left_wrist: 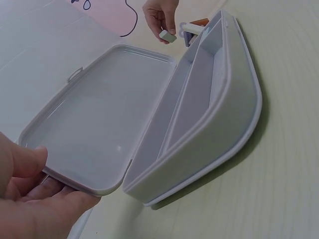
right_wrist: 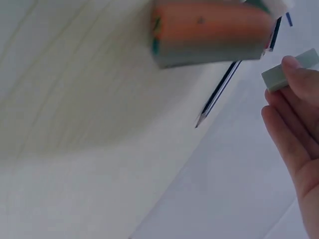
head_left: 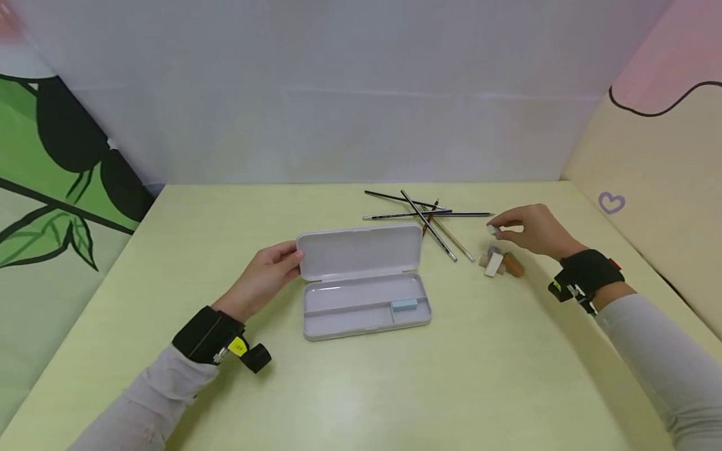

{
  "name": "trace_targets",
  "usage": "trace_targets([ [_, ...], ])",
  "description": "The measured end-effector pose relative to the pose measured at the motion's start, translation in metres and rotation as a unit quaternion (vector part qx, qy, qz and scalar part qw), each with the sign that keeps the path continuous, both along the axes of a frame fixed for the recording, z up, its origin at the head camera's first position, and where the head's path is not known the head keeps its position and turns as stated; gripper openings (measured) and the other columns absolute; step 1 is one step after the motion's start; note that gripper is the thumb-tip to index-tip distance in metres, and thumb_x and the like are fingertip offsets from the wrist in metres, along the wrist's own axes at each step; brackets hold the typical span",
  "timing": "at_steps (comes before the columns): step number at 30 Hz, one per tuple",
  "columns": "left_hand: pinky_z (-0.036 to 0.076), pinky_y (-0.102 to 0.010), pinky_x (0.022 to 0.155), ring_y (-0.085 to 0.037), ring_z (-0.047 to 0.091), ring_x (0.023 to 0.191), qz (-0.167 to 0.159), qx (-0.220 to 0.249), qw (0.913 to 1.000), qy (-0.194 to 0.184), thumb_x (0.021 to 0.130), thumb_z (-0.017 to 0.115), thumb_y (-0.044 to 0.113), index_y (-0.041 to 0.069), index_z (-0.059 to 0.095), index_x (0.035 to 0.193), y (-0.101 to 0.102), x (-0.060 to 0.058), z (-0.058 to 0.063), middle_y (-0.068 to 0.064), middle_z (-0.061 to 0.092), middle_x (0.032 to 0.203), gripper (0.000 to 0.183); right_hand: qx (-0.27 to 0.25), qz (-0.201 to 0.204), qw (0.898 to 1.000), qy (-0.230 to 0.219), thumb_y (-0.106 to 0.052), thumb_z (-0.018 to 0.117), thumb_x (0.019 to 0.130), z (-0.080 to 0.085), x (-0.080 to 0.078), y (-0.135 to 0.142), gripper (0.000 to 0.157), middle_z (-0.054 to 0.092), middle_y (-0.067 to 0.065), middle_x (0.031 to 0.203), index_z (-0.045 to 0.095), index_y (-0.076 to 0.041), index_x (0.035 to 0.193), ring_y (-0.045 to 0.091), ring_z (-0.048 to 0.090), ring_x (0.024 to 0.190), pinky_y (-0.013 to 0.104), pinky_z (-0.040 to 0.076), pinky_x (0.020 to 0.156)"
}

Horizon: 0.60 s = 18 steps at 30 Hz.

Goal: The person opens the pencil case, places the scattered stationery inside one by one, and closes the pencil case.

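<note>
A pale grey pencil case (head_left: pixel 361 335) lies with its lid raised on the table. My left hand (head_left: pixel 264 279) pinches the left edge of the lid (left_wrist: pixel 109 119), thumb on the inner face and fingers behind. Inside the case, a light blue eraser (head_left: pixel 404 305) sits in the small right-hand compartment. On the right, my right hand (head_left: pixel 536 230) holds a pale green eraser (right_wrist: pixel 279 77) between thumb and fingers, raised over a small pile of erasers. In that pile are a white eraser (head_left: pixel 493 264) and an orange one (head_left: pixel 513 265).
Several pencils (head_left: pixel 429 216) lie crossed behind the case, between it and the right hand. A pale wall (head_left: pixel 361 138) stands at the table's far edge, and painted panels (head_left: pixel 665 163) flank both sides.
</note>
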State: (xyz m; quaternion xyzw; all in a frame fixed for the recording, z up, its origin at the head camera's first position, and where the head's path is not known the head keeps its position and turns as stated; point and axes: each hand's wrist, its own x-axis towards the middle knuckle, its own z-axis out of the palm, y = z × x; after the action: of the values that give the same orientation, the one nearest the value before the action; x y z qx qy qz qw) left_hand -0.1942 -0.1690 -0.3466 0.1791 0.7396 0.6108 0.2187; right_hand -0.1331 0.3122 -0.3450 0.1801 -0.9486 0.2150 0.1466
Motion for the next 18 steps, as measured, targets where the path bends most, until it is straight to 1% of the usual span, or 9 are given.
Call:
trace_targets([
  [4, 0.036, -0.033, 0.104, -0.021, 0.037, 0.126, 0.001, -0.004, 1.0, 0.001, 0.098, 0.041, 0.02, 0.0, 0.028, 0.14, 0.001, -0.001, 0.001, -0.017, 0.034, 0.142, 0.049, 0.009, 0.018, 0.999, 0.027, -0.004, 0.072, 0.074, 0.01, 0.0, -0.023, 0.025, 0.07, 0.007, 0.094, 0.069, -0.008, 0.098, 0.021, 0.063, 0.085, 0.044, 0.054, 0.071],
  [8, 0.034, -0.034, 0.105, -0.022, 0.035, 0.127, -0.001, 0.001, 1.0, -0.002, 0.098, 0.04, 0.02, -0.001, 0.027, 0.14, 0.0, -0.001, 0.002, -0.018, 0.032, 0.143, 0.049, 0.006, 0.043, 0.999, 0.024, -0.004, 0.072, 0.074, 0.018, 0.001, -0.048, 0.027, 0.069, 0.003, 0.094, 0.068, -0.008, 0.1, 0.015, 0.062, 0.087, 0.04, 0.054, 0.071],
  [12, 0.034, -0.034, 0.106, -0.022, 0.035, 0.127, -0.001, 0.005, 0.9999, -0.01, 0.098, 0.04, 0.018, -0.002, 0.027, 0.14, 0.001, 0.0, 0.001, -0.018, 0.033, 0.142, 0.048, 0.006, 0.081, 0.997, 0.008, -0.007, 0.072, 0.076, 0.023, 0.009, -0.075, 0.028, 0.068, 0.001, 0.094, 0.067, -0.008, 0.103, 0.011, 0.06, 0.086, 0.036, 0.055, 0.073],
  [16, 0.034, -0.034, 0.106, -0.022, 0.036, 0.126, 0.003, 0.004, 0.9999, -0.009, 0.098, 0.041, 0.018, -0.001, 0.028, 0.14, 0.001, 0.0, 0.0, -0.018, 0.033, 0.142, 0.048, 0.024, 0.116, 0.993, 0.02, -0.012, 0.073, 0.076, 0.025, 0.015, -0.1, 0.028, 0.067, -0.002, 0.092, 0.068, -0.01, 0.103, 0.007, 0.057, 0.082, 0.032, 0.055, 0.068],
  [18, 0.034, -0.034, 0.105, -0.021, 0.035, 0.126, 0.004, 0.006, 0.9999, -0.007, 0.098, 0.04, 0.018, -0.001, 0.028, 0.14, 0.001, 0.0, -0.001, -0.018, 0.033, 0.142, 0.048, 0.031, 0.131, 0.991, 0.027, -0.012, 0.073, 0.075, 0.026, 0.018, -0.112, 0.027, 0.067, -0.003, 0.091, 0.069, -0.011, 0.102, 0.006, 0.056, 0.08, 0.031, 0.054, 0.065],
])
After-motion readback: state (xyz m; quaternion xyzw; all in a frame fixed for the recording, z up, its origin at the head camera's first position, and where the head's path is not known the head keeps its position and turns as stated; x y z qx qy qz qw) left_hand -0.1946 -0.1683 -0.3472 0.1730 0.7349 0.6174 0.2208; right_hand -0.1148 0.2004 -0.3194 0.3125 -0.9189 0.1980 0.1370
